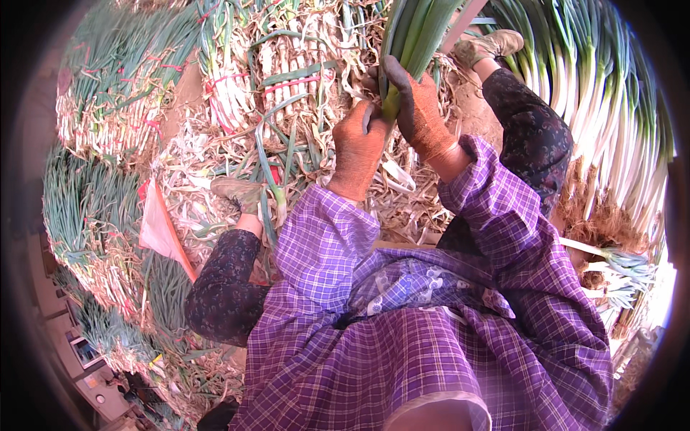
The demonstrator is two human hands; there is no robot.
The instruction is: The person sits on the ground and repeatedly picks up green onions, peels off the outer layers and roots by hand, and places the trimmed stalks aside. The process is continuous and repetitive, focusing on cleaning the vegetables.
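In front of my body, both hands are on a large green onion (415,37), its broad green leaves pointing away from me. My right hand (423,113), in an orange glove with a dark coated palm, grips it where the leaves join the stem. Just to the left and lower, my left hand (360,148), gloved the same way, closes around the stem. The onion's lower end is hidden by my hands. Beneath them, dry peeled husks (409,199) cover the ground.
Long green onions with roots (620,134) are heaped at the right. Bundles tied with red bands (291,86) stand ahead, with more bundles (91,199) along the left. A loose green onion (279,196) lies by my left shoe (237,194). A pinkish sheet (161,226) is at the left.
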